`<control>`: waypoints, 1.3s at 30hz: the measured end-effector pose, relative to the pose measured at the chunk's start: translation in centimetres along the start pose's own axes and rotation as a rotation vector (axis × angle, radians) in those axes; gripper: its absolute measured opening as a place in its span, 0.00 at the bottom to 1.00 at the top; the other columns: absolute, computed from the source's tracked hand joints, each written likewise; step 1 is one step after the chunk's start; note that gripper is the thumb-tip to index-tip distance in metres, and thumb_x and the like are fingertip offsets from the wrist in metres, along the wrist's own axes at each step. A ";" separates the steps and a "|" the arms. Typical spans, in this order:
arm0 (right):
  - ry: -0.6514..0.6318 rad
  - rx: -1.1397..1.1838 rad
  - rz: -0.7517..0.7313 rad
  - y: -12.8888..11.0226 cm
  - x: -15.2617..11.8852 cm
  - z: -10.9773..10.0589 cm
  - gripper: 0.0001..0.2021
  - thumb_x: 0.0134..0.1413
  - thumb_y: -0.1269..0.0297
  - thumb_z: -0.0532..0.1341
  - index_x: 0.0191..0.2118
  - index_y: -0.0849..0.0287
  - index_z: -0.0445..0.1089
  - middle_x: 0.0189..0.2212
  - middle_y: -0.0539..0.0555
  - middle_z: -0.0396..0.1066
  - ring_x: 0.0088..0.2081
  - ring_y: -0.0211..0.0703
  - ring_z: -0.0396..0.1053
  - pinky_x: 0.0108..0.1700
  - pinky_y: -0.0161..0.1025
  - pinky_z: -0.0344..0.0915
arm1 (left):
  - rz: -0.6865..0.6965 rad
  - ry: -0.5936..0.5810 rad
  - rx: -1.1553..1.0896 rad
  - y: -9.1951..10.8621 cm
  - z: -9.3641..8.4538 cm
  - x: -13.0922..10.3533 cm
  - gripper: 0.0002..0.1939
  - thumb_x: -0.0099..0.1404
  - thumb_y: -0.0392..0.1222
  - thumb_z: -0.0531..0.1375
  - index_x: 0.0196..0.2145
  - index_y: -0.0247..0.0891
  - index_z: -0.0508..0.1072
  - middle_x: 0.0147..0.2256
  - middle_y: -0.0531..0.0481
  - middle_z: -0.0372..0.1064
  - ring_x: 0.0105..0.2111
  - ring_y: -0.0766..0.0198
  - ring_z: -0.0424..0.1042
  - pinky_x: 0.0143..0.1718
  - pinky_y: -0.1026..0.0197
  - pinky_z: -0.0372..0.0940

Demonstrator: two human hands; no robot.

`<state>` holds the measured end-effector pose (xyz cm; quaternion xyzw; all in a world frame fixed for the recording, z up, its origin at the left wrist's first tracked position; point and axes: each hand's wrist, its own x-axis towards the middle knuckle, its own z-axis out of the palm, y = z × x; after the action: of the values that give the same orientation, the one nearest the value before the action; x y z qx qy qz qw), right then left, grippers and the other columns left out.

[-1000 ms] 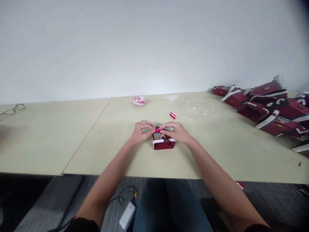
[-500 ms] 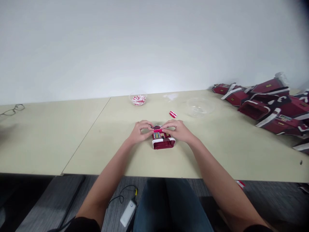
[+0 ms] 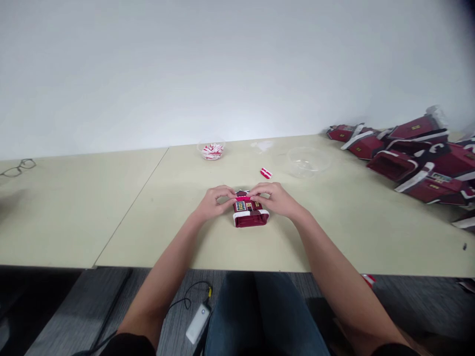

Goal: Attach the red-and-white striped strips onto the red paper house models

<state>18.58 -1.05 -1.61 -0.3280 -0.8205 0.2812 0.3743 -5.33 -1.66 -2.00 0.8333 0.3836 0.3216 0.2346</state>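
A dark red toy house (image 3: 251, 219) with yellow windows and white trim lies on the table, its open end towards me. Across its front, below the small dark gable, runs a bright red strip (image 3: 243, 199). My left hand (image 3: 218, 201) pinches the left end of this strip between thumb and fingers. At the strip's right end my right hand (image 3: 270, 197) is closed in a similar pinch. Both sets of fingertips partly cover the upper part of the house. A red and white piece (image 3: 266, 173) lies behind the right hand.
Behind stand a clear bowl (image 3: 211, 150) of red and white pieces and a clear bowl (image 3: 308, 162). More red houses (image 3: 393, 165) are piled at the right. Glasses (image 3: 18, 168) lie far left. The table's front edge (image 3: 237, 270) is near my legs.
Both hands remain on the strip, with hardly any movement. The view has shifted very slightly.
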 end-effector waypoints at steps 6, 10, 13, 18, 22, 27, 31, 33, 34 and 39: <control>0.015 -0.008 0.023 -0.1 0.1 0.2 0.08 0.58 0.63 0.59 0.35 0.54 0.77 0.34 0.52 0.76 0.35 0.42 0.72 0.40 0.40 0.65 | 0.009 0.013 0.025 0.1 0.0 0.0 0.20 0.64 0.52 0.55 0.35 0.29 0.75 0.39 0.46 0.68 0.40 0.81 0.69 0.46 0.77 0.64; 0.012 -0.010 0.009 -0.1 0.1 0.3 0.09 0.58 0.63 0.59 0.35 0.54 0.77 0.34 0.52 0.76 0.35 0.42 0.72 0.41 0.40 0.65 | 0.010 0.007 0.032 0.2 -0.1 0.0 0.20 0.64 0.51 0.55 0.35 0.28 0.75 0.40 0.46 0.69 0.40 0.81 0.69 0.45 0.77 0.64; 0.020 -0.026 -0.004 0.0 0.2 0.3 0.09 0.59 0.63 0.59 0.36 0.53 0.77 0.34 0.52 0.76 0.35 0.42 0.72 0.40 0.40 0.65 | 0.001 0.002 0.039 0.3 -0.2 0.0 0.19 0.65 0.50 0.55 0.35 0.28 0.75 0.40 0.46 0.69 0.40 0.81 0.69 0.45 0.77 0.64; 0.009 -0.063 -0.034 0.2 0.1 0.2 0.10 0.59 0.63 0.58 0.36 0.53 0.77 0.34 0.52 0.76 0.34 0.42 0.71 0.39 0.40 0.64 | 0.001 -0.008 0.012 0.3 -0.2 0.0 0.20 0.65 0.51 0.55 0.35 0.28 0.75 0.40 0.45 0.68 0.40 0.81 0.68 0.42 0.78 0.63; -0.013 -0.060 -0.046 0.5 0.1 0.1 0.09 0.59 0.62 0.59 0.36 0.53 0.77 0.34 0.53 0.76 0.34 0.42 0.71 0.39 0.40 0.64 | 0.005 -0.040 -0.014 0.1 -0.4 0.1 0.21 0.64 0.52 0.55 0.35 0.28 0.75 0.40 0.45 0.68 0.40 0.82 0.68 0.41 0.79 0.63; -0.056 -0.147 -0.057 0.5 0.0 0.0 0.08 0.59 0.66 0.59 0.35 0.53 0.77 0.34 0.52 0.75 0.35 0.41 0.71 0.41 0.40 0.59 | 0.022 -0.081 0.007 0.3 -0.6 0.1 0.19 0.66 0.49 0.54 0.35 0.28 0.74 0.41 0.45 0.67 0.40 0.82 0.67 0.43 0.78 0.63; -0.083 -0.325 -0.038 -0.3 -0.3 -0.2 0.11 0.59 0.73 0.57 0.35 0.53 0.76 0.36 0.51 0.74 0.39 0.41 0.70 0.47 0.44 0.49 | 0.059 -0.089 0.090 0.6 -0.7 -0.1 0.15 0.66 0.40 0.49 0.34 0.28 0.73 0.43 0.46 0.67 0.43 0.81 0.66 0.47 0.77 0.63; -0.092 -0.395 -0.026 -0.7 -0.3 -0.3 0.15 0.56 0.78 0.54 0.35 0.53 0.75 0.37 0.50 0.74 0.39 0.40 0.70 0.48 0.45 0.46 | 0.072 -0.106 0.124 0.5 -0.6 -0.2 0.14 0.63 0.34 0.47 0.35 0.29 0.73 0.44 0.47 0.66 0.44 0.81 0.66 0.47 0.77 0.62; -0.098 -0.419 -0.021 -0.9 -0.4 -0.3 0.17 0.53 0.81 0.53 0.35 0.53 0.75 0.36 0.50 0.74 0.39 0.40 0.70 0.49 0.46 0.45 | 0.070 -0.115 0.135 0.5 -0.6 -0.3 0.15 0.61 0.32 0.47 0.35 0.29 0.73 0.45 0.47 0.66 0.44 0.80 0.66 0.46 0.77 0.62; -0.098 -0.465 -0.017 -0.8 -0.7 0.1 0.22 0.47 0.84 0.49 0.34 0.53 0.75 0.34 0.50 0.74 0.39 0.42 0.69 0.51 0.49 0.43 | -0.013 -0.096 0.057 0.6 -0.4 -1.0 0.16 0.62 0.33 0.46 0.37 0.29 0.73 0.47 0.48 0.65 0.47 0.78 0.66 0.52 0.74 0.63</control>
<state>18.58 -2.14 -1.37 -0.3846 -0.8831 0.0971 0.2505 -5.83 -2.71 -1.72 0.8516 0.3863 0.2687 0.2309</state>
